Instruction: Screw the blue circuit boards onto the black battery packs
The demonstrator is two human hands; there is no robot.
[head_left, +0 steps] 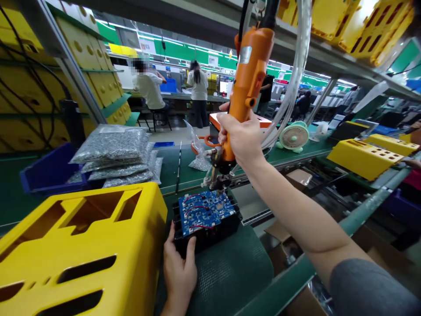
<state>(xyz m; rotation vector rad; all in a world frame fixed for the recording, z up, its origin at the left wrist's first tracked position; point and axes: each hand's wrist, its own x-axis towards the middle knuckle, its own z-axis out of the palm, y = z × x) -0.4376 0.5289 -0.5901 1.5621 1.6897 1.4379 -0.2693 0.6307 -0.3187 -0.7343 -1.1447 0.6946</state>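
My right hand (241, 137) grips the orange power screwdriver (253, 66) over the far edge of the blue circuit board (207, 211); my left hand (180, 265) holds its black case (210, 237).

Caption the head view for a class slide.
Right hand grips an orange handheld tool near a blue circuit board; left hand holds the black base beneath.

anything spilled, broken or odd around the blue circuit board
Nothing clearly stands out. The blue rectangular circuit board sits on a low black block held by the left hand; the right hand grips an orange cylindrical power screwdriver over the board's far edge. No spill or breakage shows; tiny flaws would be too small to tell.
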